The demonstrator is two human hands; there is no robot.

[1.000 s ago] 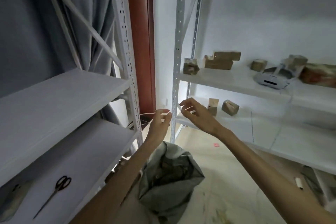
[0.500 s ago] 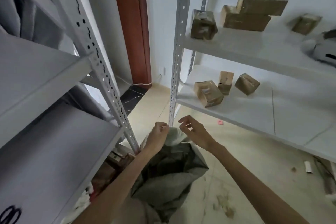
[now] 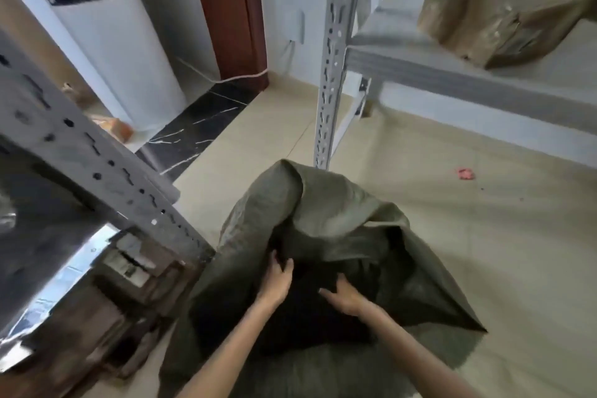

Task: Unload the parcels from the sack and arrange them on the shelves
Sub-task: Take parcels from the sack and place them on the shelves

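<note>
A grey-green woven sack (image 3: 326, 207) stands slumped on the floor between two racks, its mouth open toward me and its inside dark. Both my hands are inside the mouth. My left hand (image 3: 276, 281) reaches in with fingers extended along the sack's inner fold. My right hand (image 3: 342, 296) lies beside it with fingers spread, fingertips lost in the dark. No parcel shows inside the sack. A brown taped parcel (image 3: 491, 16) sits on the right rack's low shelf (image 3: 452, 74).
The left rack's perforated upright (image 3: 97, 165) slants close to the sack, with brown cartons (image 3: 106, 300) stacked beneath it. The right rack's post (image 3: 329, 74) stands just behind the sack. A red scrap (image 3: 465, 173) lies on the tan floor.
My head has tipped down and moved closer to the sack. Both hands dropped from the sack's raised rim into its open mouth.
</note>
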